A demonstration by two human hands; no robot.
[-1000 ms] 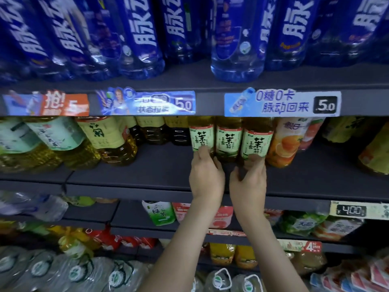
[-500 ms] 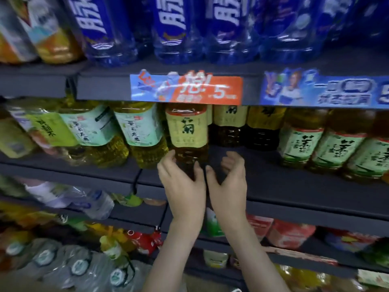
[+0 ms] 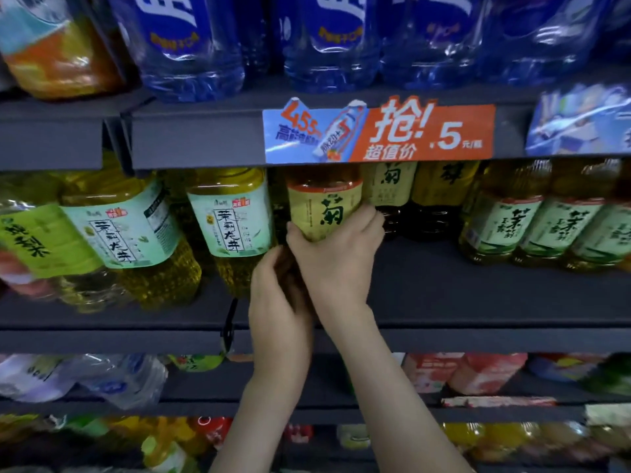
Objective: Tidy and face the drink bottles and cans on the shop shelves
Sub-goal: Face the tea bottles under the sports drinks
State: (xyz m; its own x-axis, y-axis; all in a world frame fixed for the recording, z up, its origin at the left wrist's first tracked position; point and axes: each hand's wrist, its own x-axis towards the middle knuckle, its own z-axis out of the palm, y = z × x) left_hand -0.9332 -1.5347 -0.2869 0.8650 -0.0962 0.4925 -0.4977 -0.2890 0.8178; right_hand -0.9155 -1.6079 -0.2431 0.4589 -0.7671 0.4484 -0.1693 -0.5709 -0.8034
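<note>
A tea bottle with a yellow label (image 3: 324, 203) stands at the front of the dark middle shelf (image 3: 478, 302), label facing me. My right hand (image 3: 336, 264) grips its lower body, thumb on the left side and fingers wrapped round the right. My left hand (image 3: 278, 302) curls round the bottle's base from the left, just below the right hand. Two more yellow-label bottles (image 3: 389, 182) stand further back behind it.
Pale green-label tea bottles (image 3: 232, 220) crowd the shelf to the left, some tilted. Three green-label tea bottles (image 3: 546, 227) stand to the right across a bare gap. Blue bottles (image 3: 341, 39) fill the shelf above an orange price tag (image 3: 423, 131). Lower shelves hold mixed drinks.
The view shifted left along the shelf. Both hands left the green-label bottles, reached the yellow-label bottle, and now grip it; half a second ago they were only cupped around it.
</note>
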